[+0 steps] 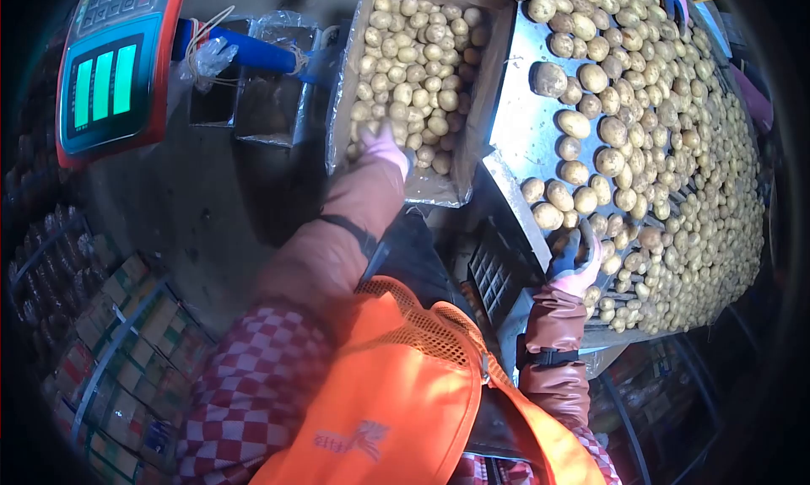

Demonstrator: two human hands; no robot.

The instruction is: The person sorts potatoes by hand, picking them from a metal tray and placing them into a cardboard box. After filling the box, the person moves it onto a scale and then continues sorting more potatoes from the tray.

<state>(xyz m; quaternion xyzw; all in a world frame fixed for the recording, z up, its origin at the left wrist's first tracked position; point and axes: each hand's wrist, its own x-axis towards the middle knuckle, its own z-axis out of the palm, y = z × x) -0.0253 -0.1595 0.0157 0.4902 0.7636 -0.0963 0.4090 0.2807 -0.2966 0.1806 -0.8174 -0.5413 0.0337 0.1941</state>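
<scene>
My left hand, in a pink-cuffed glove, reaches into a film-lined cardboard box of potatoes. Its fingers are stretched out over the potatoes and blurred, with the thumb apart; I make out nothing held. At the lower edge of a metal sorting table, my right hand wears a pink and blue glove. Its fingers are apart and bent among loose potatoes, close to a darker one beside the fingertips. The palm side is hidden.
A scale display on a blue post stands at upper left. A black crate sits below the table's edge. Stacked packed boxes line the lower left. Another person's pink-gloved hand shows at the table's far end.
</scene>
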